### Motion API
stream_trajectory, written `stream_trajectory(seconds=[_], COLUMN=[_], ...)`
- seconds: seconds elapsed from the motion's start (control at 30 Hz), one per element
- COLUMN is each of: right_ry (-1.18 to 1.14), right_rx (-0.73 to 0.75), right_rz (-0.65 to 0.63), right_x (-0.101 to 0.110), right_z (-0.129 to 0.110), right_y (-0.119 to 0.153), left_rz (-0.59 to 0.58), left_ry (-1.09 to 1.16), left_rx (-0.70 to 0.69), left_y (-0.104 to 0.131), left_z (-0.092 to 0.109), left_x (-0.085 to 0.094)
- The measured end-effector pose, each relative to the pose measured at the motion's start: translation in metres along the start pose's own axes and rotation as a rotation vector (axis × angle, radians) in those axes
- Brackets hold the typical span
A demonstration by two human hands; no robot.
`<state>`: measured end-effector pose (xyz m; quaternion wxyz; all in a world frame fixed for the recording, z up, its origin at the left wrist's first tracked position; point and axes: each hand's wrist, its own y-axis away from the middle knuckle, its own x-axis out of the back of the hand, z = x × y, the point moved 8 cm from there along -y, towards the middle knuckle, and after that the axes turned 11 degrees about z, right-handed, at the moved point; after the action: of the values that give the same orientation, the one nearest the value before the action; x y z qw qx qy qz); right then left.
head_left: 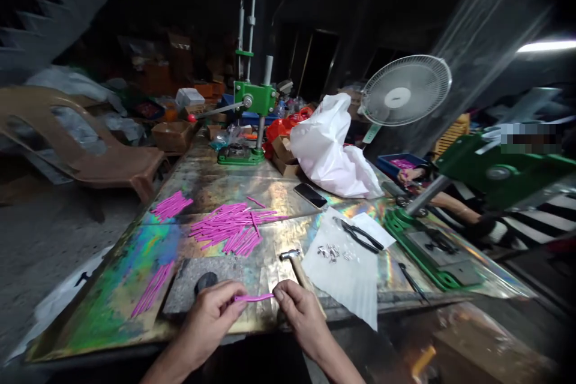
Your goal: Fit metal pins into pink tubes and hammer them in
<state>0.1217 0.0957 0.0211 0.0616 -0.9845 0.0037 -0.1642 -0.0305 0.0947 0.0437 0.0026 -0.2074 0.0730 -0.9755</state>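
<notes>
A thin pink stick (254,298), slightly curved, spans the gap between my two hands above the table's front edge. My left hand (216,309) pinches its left end, and my right hand (300,311) pinches the right end between thumb and fingertips. Behind my left hand lies a grey stone-like block (186,279) with a dark round piece (206,282) on it. A hammer (300,273) rests just beyond my right hand, its handle partly hidden. Many similar sticks form a large pile (229,225), with smaller groups at the upper left (171,205) and lower left (153,289).
Right of the hammer, a white sheet (342,282) carries small metal pieces (332,252) and black-handled pliers (360,235). Green presses stand at the back (252,96) and right (432,252). A phone (310,195) lies before a white bag (333,150). Another person's arm (454,207) shows at right.
</notes>
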Motion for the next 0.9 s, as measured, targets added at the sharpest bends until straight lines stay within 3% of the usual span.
stream_trajectory(seconds=[0.07, 0.17, 0.3, 0.37, 0.47, 0.6, 0.7, 0.8, 0.9], right_ry=[-0.18, -0.399, -0.48, -0.324, 0.056, 0.375, 0.581, 0.748, 0.865], right_rx=[-0.109, -0.224, -0.251, -0.197, -0.13, -0.206, -0.27, -0.339, -0.4], right_rz=[-0.005, 0.021, 0.107, 0.124, 0.19, 0.383, 0.41, 0.388, 0.363], right_x=[-0.004, -0.013, -0.019, -0.013, 0.019, 0.1, 0.142, 0.155, 0.15], right_z=[0.008, 0.017, 0.019, 0.02, 0.034, 0.074, 0.1, 0.118, 0.13], right_y=[0.005, 0.014, 0.024, 0.025, 0.015, -0.018, -0.044, -0.062, -0.07], left_rz=[0.1, 0.18, 0.155, 0.123, 0.141, 0.24, 0.272, 0.302, 0.304], left_ry=[0.259, 0.568, 0.646, 0.612, 0.567, 0.519, 0.51, 0.48, 0.425], left_rx=[0.218, 0.463, 0.532, 0.538, 0.546, 0.571, 0.568, 0.542, 0.529], left_y=[0.002, 0.007, 0.013, 0.016, 0.016, 0.017, 0.019, 0.021, 0.023], left_z=[-0.018, -0.033, -0.031, -0.031, -0.036, -0.048, -0.052, -0.051, -0.051], left_x=[-0.001, -0.018, -0.049, -0.059, -0.056, -0.041, -0.04, -0.045, -0.049])
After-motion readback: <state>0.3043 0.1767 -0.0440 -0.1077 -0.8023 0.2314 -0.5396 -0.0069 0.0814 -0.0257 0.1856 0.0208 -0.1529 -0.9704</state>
